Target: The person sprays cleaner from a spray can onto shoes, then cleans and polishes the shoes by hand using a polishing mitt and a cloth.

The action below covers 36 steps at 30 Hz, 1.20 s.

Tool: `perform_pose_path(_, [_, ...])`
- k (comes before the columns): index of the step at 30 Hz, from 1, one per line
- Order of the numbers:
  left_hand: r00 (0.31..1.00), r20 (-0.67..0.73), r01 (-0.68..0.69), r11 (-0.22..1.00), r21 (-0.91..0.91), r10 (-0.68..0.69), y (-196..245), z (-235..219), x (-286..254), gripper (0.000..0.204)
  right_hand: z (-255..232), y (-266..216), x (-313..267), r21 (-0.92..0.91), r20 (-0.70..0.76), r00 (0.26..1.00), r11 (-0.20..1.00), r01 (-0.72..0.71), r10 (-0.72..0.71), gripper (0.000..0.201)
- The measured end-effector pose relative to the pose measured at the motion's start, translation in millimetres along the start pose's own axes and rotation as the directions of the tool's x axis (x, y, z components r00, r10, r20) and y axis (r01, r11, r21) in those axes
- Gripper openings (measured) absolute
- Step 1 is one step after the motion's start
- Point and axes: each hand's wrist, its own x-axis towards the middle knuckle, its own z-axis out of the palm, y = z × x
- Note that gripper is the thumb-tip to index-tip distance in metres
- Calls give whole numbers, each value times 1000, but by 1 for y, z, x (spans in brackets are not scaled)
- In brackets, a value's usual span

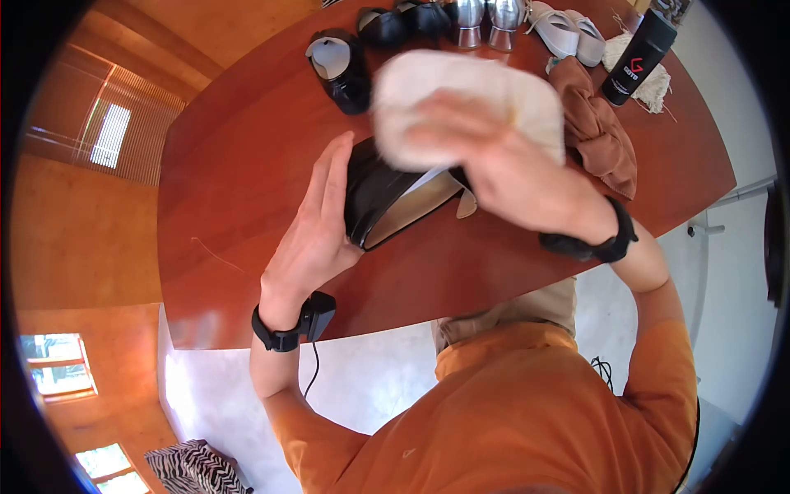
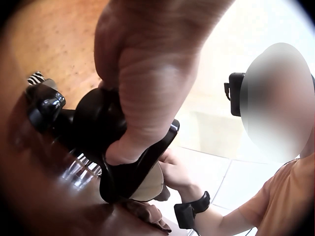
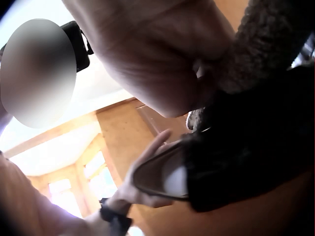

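Note:
A black shoe with a beige lining is held above the table by my left hand, whose fingers lie along its outer side. In the left wrist view the thumb reaches over the edge of the shoe. My right hand holds a fluffy white pad across the far end of the shoe, hiding that part. Pad and fingers are blurred in the head view. The right wrist view shows the pad's fleecy pile close against the dark shoe.
Along the table's far edge stand a black shoe with a pale inside, black shoes, silver heeled shoes and white shoes. A brown cloth, black can and fringed white cloth are at the right.

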Motion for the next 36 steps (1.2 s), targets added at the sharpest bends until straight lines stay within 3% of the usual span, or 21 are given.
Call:
perform_pose_path(1, [1000,-7,8,1000,2,-8,1,-1,-1,104,0,12,-6,-144,-49,998,988,-56,49,54])
perform_pose_path(3, [1000,-28,-11,998,-62,10,4,-1,0,102,-5,20,-6,-133,-79,969,961,-241,232,57])
perform_pose_path(4, [999,-33,-8,998,-63,6,2,0,1,102,-6,12,-5,-141,-25,967,957,-255,254,64])
perform_pose_path(5, [995,-68,-77,996,-49,74,0,1,3,104,-5,0,-6,-173,25,988,974,-145,152,63])
perform_pose_path(7, [985,-91,-149,988,-36,146,1,2,4,106,5,-28,-1,-51,70,998,999,2,1,61])
perform_pose_path(8, [986,-105,-136,990,-25,133,4,2,3,108,12,-39,-3,-129,77,997,992,5,5,61])
perform_pose_path(11, [973,-140,-188,982,-11,185,-4,7,3,112,8,-26,-2,-77,58,997,996,55,-51,62])
perform_pose_path(13, [939,-188,-305,950,-70,288,-8,10,5,115,-2,-4,-5,-206,18,998,977,-61,66,62])
perform_pose_path(15, [940,-177,-305,951,-46,292,-10,8,4,117,-10,19,-5,-185,-20,967,949,-254,255,62])
perform_pose_path(16, [919,-209,-348,937,-37,334,-10,8,5,117,-9,23,-4,-182,-73,984,967,-176,165,51])
perform_pose_path(17, [896,-236,-393,919,-28,376,-9,9,6,118,-6,21,-8,-184,-77,982,965,-185,173,51])
perform_pose_path(20, [888,-233,-397,917,48,397,-5,7,9,112,6,-19,-5,-164,22,996,982,91,-89,52])
perform_pose_path(21, [882,-229,-411,910,52,411,-1,5,9,112,8,-28,-8,-133,76,997,991,22,-12,72])
perform_pose_path(23, [983,-71,-169,986,-8,168,7,-1,6,103,5,-13,-8,-84,76,997,996,-8,14,72])
perform_pose_path(24, [998,-24,-55,994,-92,53,9,-2,4,96,7,1,-9,-114,13,995,988,-100,102,71])
perform_pose_path(26, [998,-1,-58,998,-30,58,5,1,2,91,11,38,-16,-160,-90,954,941,-297,286,68])
perform_pose_path(28, [996,-25,-85,996,-10,85,1,2,4,87,15,63,-26,-99,-67,923,918,-384,379,68])
perform_pose_path(30, [995,-81,33,962,-271,-57,-6,4,6,73,22,62,-30,-61,-25,913,911,-409,408,68])
perform_pose_path(31, [994,-87,34,962,-270,-60,-6,6,6,73,25,56,-32,-47,4,910,910,-413,414,68])
perform_pose_path(33, [932,-52,247,731,-636,-360,-2,7,7,61,23,48,-33,-40,34,899,900,-435,436,69])
perform_pose_path(36, [901,-62,278,683,-675,-428,-8,4,10,55,17,39,-35,-23,30,888,889,-457,458,69])
